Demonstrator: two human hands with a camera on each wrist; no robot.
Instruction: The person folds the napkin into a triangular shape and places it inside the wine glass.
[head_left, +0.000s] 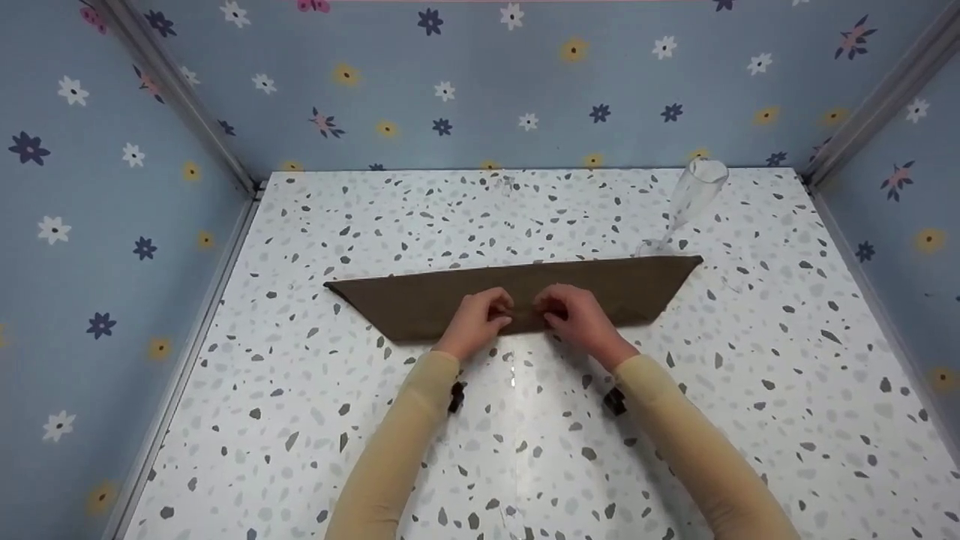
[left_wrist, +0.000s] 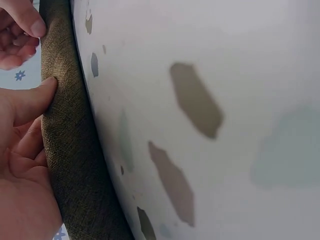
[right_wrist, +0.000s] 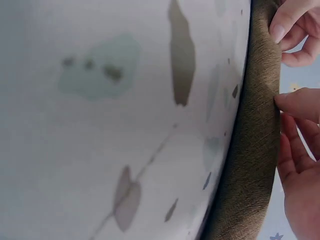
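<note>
Yellow sleeves (head_left: 405, 439): on both forearms, at the near side of the brown cloth
Brown cloth (head_left: 420, 304): spread crosswise over the terrazzo-patterned tabletop (head_left: 270, 450)
Left hand (head_left: 474, 321): at the cloth's near edge, fingers curled, nearly closed, thumb and fingers pinching it
Right hand (head_left: 581, 321): just beside, likewise pinching the cloth's near edge, fingers bent
Champagne flute (head_left: 697, 193): beyond the cloth's far edge, toward its right end
Floral wall panel (head_left: 510, 97): well beyond the cloth

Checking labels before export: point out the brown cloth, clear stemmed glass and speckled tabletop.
Brown cloth (head_left: 523, 282): head view, upper surface, about midway along its length.
Clear stemmed glass (head_left: 697, 193): head view, bowl.
Speckled tabletop (head_left: 465, 217): head view, bare part beyond the cloth.
</note>
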